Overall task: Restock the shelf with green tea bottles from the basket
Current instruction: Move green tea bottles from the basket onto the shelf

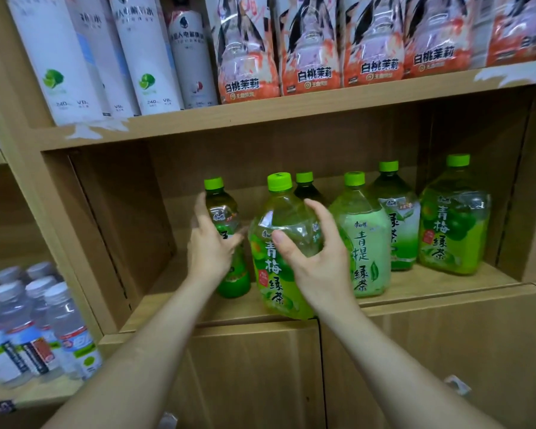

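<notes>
Head view: a person is restocking the shelf (pixel 446 286).
The right hand (pixel 313 255) is gripping the large plum green tea bottle (pixel 273 274) at the front edge, the left hand (pixel 211 246) the small bottle (pixel 220 205) beside it; both are standing upright, caps up. Sliding them back slowly seems safest.

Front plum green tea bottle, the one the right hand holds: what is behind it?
A darker bottle: only its green cap and shoulder show above the front bottle. Its label and base are covered by that bottle and the right hand.
</notes>
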A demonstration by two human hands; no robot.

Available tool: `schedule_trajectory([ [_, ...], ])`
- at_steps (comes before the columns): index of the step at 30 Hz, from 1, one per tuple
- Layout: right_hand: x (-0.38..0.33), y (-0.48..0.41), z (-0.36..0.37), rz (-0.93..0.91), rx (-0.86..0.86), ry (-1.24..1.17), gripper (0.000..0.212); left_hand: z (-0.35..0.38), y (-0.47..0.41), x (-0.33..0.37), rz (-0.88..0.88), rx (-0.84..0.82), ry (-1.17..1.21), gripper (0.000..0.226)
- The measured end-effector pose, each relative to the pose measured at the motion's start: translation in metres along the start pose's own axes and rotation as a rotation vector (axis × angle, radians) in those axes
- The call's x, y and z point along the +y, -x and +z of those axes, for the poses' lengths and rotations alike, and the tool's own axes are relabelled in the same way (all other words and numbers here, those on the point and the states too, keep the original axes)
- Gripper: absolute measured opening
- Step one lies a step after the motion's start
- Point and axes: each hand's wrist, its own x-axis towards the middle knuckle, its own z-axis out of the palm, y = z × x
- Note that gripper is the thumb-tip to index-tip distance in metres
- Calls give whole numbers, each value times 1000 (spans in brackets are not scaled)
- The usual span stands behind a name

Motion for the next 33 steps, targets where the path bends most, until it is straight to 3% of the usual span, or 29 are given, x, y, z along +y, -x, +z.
schedule_trajectory([
  [3, 9, -4, 12, 66, -142, -61, 75, -7, -15, -16, -56, -19, 3, 99],
  [6, 16, -6, 20, 101, -181, -75, 73, -16, -21, -24, -72, -102, -12, 94],
  [8, 16, -9, 21, 128, -206, -56, 78, -26, -14, -22, -21, -100, -85, 88],
  [10, 14, -12, 22, 150, -239, 42, 84, -37, 6, -12, 105, 11, -122, 81],
  [12, 10, -9, 24, 145, -216, 254, 85, -38, 34, 2, 225, -33, -32, 77],
  [15, -8, -2, 33, 121, -150, 498, 91, -18, 76, 16, 186, -267, 153, 94],
  [18, -19, -12, 45, 177, -142, 636, 106, 0, 93, 14, 112, -218, 230, 106],
  [22, -16, -15, 54, 202, -3, 648, 97, 1, 97, 10, 36, -202, 282, 106],
  [28, -8, -13, 53, 97, 62, 803, 88, 7, 101, 24, 113, -160, 50, 96],
  [30, -10, -13, 49, 82, 5, 837, 88, 10, 99, 28, 112, -138, -38, 92],
  [33, -13, -15, 28, 79, -251, 799, 83, 12, 96, 30, 51, -121, -76, 93],
])
